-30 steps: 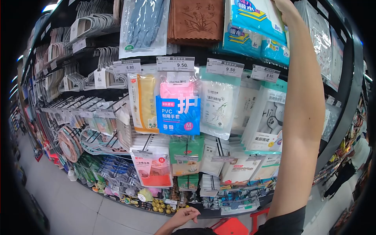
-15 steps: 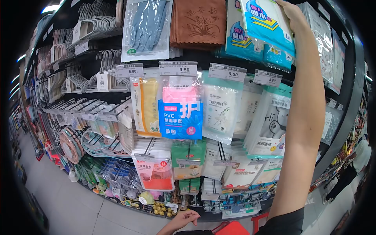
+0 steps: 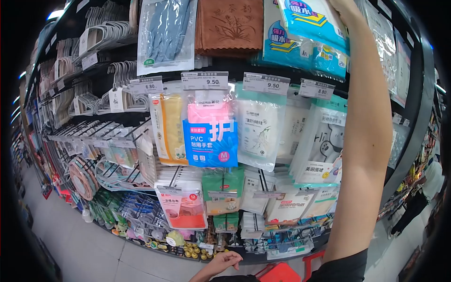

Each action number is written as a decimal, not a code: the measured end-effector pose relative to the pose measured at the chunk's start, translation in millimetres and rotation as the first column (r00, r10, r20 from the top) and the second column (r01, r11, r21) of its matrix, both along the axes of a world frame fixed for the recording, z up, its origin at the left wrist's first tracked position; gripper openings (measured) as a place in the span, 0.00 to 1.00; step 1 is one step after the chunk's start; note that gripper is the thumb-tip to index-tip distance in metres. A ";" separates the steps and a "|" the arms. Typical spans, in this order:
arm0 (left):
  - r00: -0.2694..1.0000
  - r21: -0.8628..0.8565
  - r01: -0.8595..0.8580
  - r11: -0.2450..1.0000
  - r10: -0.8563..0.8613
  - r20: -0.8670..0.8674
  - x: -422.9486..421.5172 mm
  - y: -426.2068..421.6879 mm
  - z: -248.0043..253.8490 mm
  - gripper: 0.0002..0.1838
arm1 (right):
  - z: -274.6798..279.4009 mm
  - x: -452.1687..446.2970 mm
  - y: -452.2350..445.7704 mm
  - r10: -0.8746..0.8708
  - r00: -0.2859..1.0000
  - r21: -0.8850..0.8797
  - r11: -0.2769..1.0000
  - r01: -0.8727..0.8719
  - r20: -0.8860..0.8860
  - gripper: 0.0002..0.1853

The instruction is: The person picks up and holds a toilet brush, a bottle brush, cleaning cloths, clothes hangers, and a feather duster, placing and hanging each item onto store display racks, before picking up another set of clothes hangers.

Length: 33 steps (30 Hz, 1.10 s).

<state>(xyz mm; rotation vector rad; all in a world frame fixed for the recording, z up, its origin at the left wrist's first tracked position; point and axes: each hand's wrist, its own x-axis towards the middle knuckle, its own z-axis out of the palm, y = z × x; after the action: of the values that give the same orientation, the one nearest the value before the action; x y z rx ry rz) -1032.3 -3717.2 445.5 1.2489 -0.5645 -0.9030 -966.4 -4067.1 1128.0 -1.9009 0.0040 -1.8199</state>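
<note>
At the top right, my right hand (image 3: 346,11) reaches up and grips the upper right edge of a blue, white and yellow packet of absorbent cloths (image 3: 312,21). The fingertips are hidden behind the packet or beyond the top of the view. Similar blue packets (image 3: 286,51) hang just behind and below it. Low in the middle, my left hand (image 3: 226,260) is loosely closed with curled fingers, and nothing shows in it. A red basket (image 3: 279,272) is beside it, partly cut off by the bottom edge.
Brown cloths (image 3: 229,28) and bagged blue gloves (image 3: 167,35) hang left of the packets. Below are a pink and blue glove packet (image 3: 211,141) and apron packets (image 3: 319,145). Hangers (image 3: 110,35) fill the left racks. Another person (image 3: 423,192) stands in the right aisle.
The view has shifted slightly, so the shelf sits farther left. My right hand and the cloth packet are a little higher against the packets behind. My left hand looks the same.
</note>
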 end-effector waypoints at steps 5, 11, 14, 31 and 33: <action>1.000 -0.033 -0.017 0.999 0.017 -0.006 -0.3 0.2 -5.5 0.12 | -16.4 27.0 -2.7 -0.168 0.986 -0.029 0.985 0.169 0.013 0.17; 0.999 0.005 -0.045 0.999 0.045 0.000 -3.0 2.1 2.8 0.12 | -56.6 73.0 -3.1 -0.379 0.891 -0.245 0.865 0.437 0.251 0.32; 0.999 0.009 -0.049 0.999 0.049 0.007 -4.9 -1.1 4.9 0.11 | -78.9 73.9 21.0 -0.413 0.865 -0.436 0.748 0.501 0.285 0.31; 0.971 0.170 -0.233 0.957 0.240 -0.022 -38.8 12.6 -38.7 0.10 | -173.1 4.8 41.2 -0.047 0.941 -0.705 0.650 0.284 0.336 0.14; 0.954 0.204 -0.287 0.936 0.299 -0.031 -36.5 32.8 -52.1 0.10 | -241.1 -30.7 51.0 0.306 0.949 -0.504 0.832 -0.231 0.070 0.17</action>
<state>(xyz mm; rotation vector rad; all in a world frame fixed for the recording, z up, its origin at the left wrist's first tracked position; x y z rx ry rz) -1068.8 -3684.3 393.4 1.4348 -0.2325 -0.7544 -997.1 -4016.1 886.9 -1.9490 -0.8152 -1.8743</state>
